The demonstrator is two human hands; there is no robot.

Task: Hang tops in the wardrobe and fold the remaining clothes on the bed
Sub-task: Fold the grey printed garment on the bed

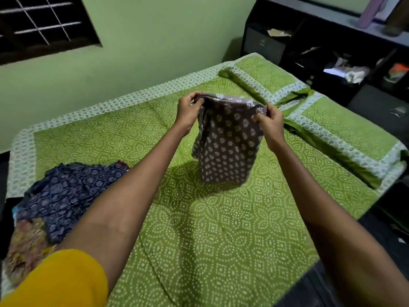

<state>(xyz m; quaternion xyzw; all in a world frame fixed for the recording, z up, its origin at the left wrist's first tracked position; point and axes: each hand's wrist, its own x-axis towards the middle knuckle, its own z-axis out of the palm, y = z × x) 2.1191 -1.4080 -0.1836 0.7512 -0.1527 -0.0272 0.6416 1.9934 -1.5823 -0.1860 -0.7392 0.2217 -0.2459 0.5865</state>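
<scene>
Garment (228, 142): grey-purple, white flower print; held up above the middle of the bed (221, 229), hanging down between both hands. Left hand (189, 113): fingers curled round the top edge at the garment's 10 o'clock corner. Right hand (271, 122): pinching the top edge at the 2 o'clock corner. Clothes pile (64, 196): dark blue print on top, lying on the bed at 8 o'clock. Pillows (345, 129): green, at 2 o'clock. Shelves (332, 52): dark, beyond the pillows.
</scene>
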